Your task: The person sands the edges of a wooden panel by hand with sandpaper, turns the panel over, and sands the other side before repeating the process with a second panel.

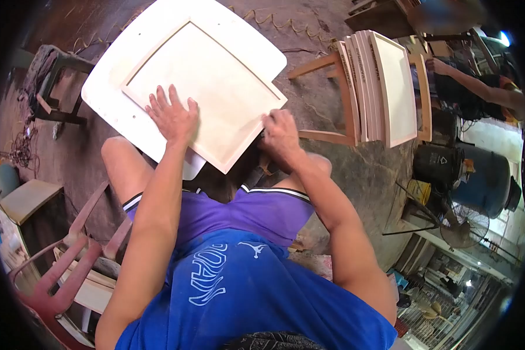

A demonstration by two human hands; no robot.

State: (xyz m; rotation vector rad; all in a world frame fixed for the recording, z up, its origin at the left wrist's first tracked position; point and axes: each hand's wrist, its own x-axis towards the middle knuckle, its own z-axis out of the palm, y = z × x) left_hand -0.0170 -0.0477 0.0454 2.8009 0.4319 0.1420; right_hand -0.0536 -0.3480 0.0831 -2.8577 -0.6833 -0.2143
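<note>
Head view: pale wood panel (pixel 216 81) lying across knees. Left hand (pixel 172 116) pressing flat on face, fingers spread, gripping nothing. Right hand (pixel 280 135) curling at near edge corner; cannot tell what it's holding. Probably stiff, light, smooth-faced and sliding easily; gripping opposite edges looking safest.

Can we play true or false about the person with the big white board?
1. The left hand lies flat, fingers spread, on the white board. True.
2. The right hand is up in the air, far from the board. False: it is at the board's right edge.
3. More boards stand on edge in a stack to the right. True.
4. The person's shirt is red. False: it is blue.
</note>
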